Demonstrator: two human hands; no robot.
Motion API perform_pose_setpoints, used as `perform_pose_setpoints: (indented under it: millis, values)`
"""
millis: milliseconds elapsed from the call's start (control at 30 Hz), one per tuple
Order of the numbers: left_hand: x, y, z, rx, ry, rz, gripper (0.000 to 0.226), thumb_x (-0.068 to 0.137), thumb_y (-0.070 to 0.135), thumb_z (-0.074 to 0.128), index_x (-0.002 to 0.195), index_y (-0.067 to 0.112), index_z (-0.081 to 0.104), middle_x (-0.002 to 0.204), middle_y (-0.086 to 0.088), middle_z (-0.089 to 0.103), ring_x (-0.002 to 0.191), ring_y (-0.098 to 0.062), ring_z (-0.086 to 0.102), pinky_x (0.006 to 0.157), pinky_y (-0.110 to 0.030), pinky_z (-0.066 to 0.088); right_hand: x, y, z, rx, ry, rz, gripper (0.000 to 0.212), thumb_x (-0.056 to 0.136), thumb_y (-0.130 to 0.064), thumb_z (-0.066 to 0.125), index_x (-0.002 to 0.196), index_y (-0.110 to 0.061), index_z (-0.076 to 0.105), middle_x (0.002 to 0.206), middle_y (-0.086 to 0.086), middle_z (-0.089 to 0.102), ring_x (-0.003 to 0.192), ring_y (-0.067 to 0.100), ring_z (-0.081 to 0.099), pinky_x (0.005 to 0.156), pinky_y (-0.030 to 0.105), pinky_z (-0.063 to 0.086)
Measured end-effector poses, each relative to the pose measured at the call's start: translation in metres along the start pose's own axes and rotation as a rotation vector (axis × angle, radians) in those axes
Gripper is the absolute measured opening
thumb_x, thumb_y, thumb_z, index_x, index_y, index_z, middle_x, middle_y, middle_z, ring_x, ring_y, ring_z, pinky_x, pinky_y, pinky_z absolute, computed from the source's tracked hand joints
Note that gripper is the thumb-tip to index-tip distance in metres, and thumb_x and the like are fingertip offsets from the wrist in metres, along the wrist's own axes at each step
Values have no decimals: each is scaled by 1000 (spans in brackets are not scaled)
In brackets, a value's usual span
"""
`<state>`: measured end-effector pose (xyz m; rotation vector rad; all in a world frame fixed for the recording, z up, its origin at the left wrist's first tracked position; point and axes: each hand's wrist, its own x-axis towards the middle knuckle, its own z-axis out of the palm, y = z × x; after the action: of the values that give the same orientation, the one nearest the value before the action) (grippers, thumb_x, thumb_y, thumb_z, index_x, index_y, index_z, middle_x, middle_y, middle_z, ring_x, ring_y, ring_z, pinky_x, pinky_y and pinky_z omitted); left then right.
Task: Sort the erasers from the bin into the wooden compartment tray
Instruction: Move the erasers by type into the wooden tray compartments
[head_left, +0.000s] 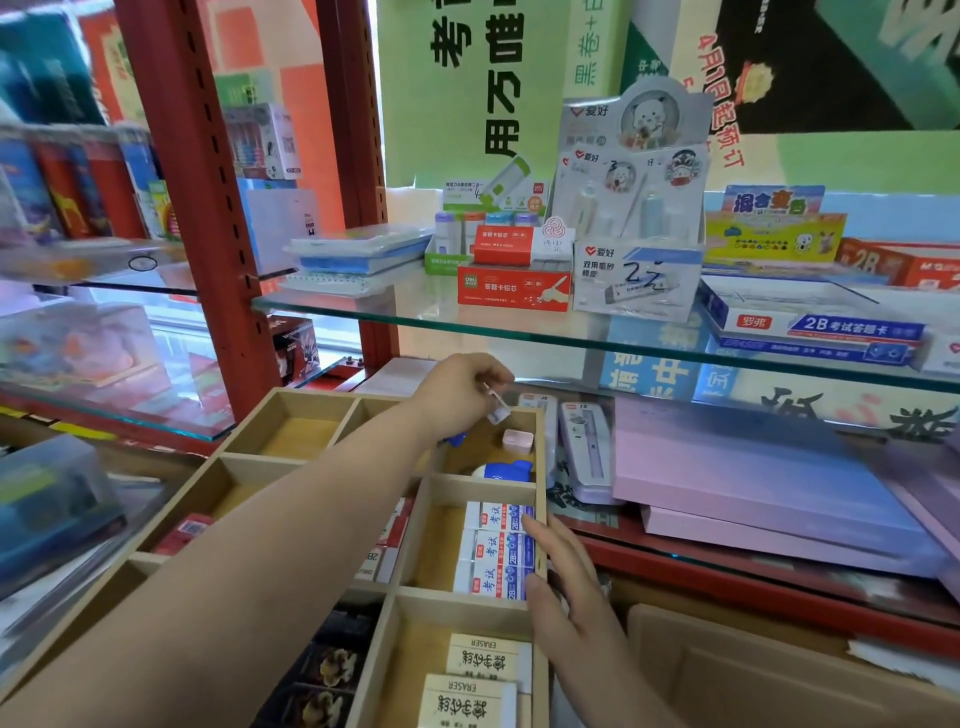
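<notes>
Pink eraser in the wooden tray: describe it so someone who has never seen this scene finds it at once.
Start at the wooden compartment tray and go to its far right compartment, beneath the left hand. The pink eraser lies there, small and rounded, the only pink piece, beside a blue-and-white eraser.

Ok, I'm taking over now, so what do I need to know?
Left hand pinches a small white piece above the light wooden compartment tray, over its far right compartment.
Right hand rests open on the tray's right wall.
Done: pink square eraser there; blue-and-white 2B erasers next compartment; cream ERASER blocks nearest.
Left: drop the white piece; bin not in view.
</notes>
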<state>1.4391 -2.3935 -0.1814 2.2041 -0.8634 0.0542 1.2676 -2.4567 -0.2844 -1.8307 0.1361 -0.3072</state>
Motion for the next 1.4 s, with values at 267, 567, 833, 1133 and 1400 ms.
perform_pose_setpoints:
  millis: [267, 567, 833, 1133, 1400]
  values:
    - [-9, -8, 22, -194, 13, -49, 30, 85, -8, 50, 110, 8, 59, 100, -2, 54, 95, -15, 53, 65, -7, 44, 1, 2, -1, -22, 7, -13, 43, 94, -18, 40, 100, -59, 30, 128, -27, 19, 124, -1, 33, 105, 29, 39]
    - [-11, -10, -10, -348, 249, -114, 30, 81, -9, 59, 107, 4, 61, 86, 3, 57, 88, -14, 54, 63, -7, 43, 1, 3, -1, 8, 29, -21, 42, 94, -14, 40, 99, -55, 35, 128, -26, 23, 111, -18, 33, 83, 5, 43]
    - [-35, -60, -46, 76, 173, -265, 16, 86, -1, 55, 88, 14, 59, 95, 0, 55, 89, -13, 51, 69, -16, 41, 1, -2, 1, 29, 45, -41, 25, 82, -33, 37, 99, -51, 37, 128, -22, 23, 94, -39, 28, 69, -9, 33]
    - [-34, -37, -32, 272, 25, -38, 21, 88, 17, 57, 109, 18, 63, 110, 2, 62, 95, -10, 54, 85, -24, 46, 2, 4, -1, -41, -1, -33, 42, 95, -19, 38, 101, -59, 27, 131, -26, 15, 121, -5, 27, 96, 13, 37]
    - [-1, 2, 24, 470, -295, 73, 33, 90, 27, 55, 122, 19, 57, 120, -2, 60, 107, -17, 54, 92, -30, 43, 2, 2, -4, -22, -55, 8, 45, 96, -19, 38, 101, -61, 23, 129, -30, 13, 121, -6, 30, 92, 8, 38]
